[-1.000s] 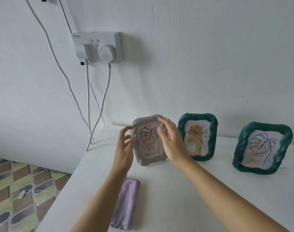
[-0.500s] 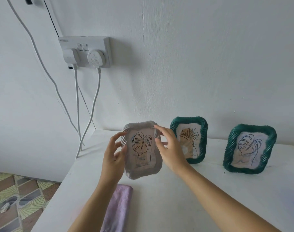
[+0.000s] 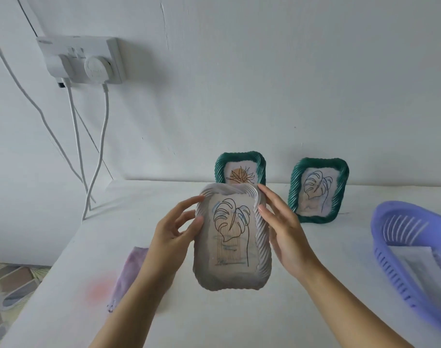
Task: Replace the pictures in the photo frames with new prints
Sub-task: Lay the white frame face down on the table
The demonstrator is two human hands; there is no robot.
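Note:
A white wavy-edged photo frame (image 3: 232, 244) with a leaf line drawing is held above the white table (image 3: 239, 317), facing me. My left hand (image 3: 174, 232) grips its left edge, thumb on the front. My right hand (image 3: 284, 232) grips its right edge with the fingers along the rim. Two green frames stand against the wall behind: one (image 3: 240, 169) shows an orange plant print and is partly hidden by the white frame, the other (image 3: 318, 190) shows a leaf drawing.
A purple plastic basket (image 3: 413, 249) holding paper sheets sits at the right. A folded lilac cloth (image 3: 129, 272) lies left of my arms. A wall socket (image 3: 81, 61) with white cables (image 3: 99, 156) hangs at upper left. The table's left edge drops to tiled floor.
Both hands lifted the white frame off the table and brought it closer to me. The view shifted right, so the purple basket came into sight.

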